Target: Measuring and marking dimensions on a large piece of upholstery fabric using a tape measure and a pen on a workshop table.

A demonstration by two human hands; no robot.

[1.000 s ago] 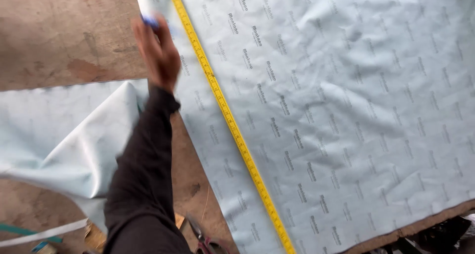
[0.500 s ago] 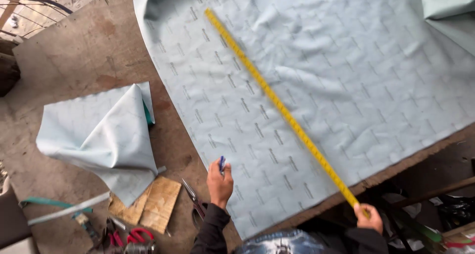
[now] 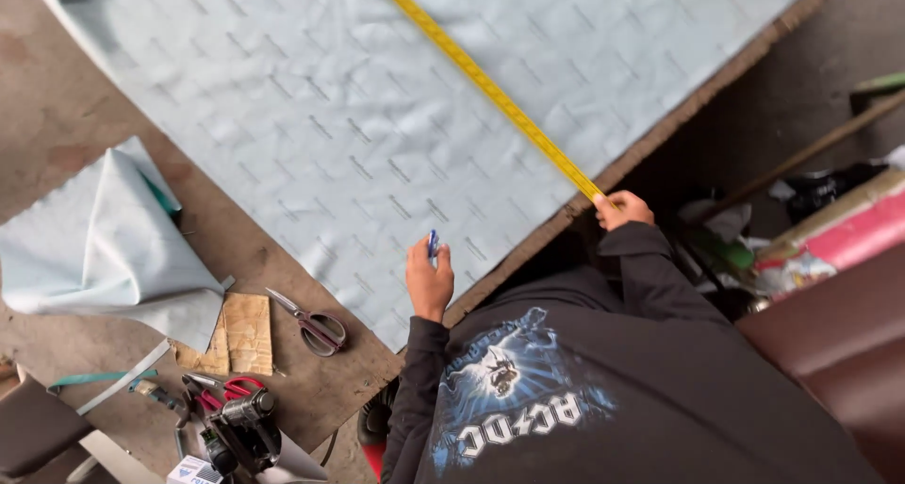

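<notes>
Lying taut, yellow tape measure (image 3: 490, 86)

A brown wooden table (image 3: 283, 267) is covered by pale blue cloth (image 3: 311, 116). Scissors (image 3: 306, 322), cardboard pieces (image 3: 240, 333) and folded cloth (image 3: 104, 239) are laid on it.

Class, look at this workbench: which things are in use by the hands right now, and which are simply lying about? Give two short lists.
In use:
- yellow tape measure, pinned at the table edge by the right hand
- blue marker in the left hand
- pale blue fabric sheet under both

Lying about:
- scissors
- folded fabric piece
- cardboard scraps
- red-handled pliers
</notes>
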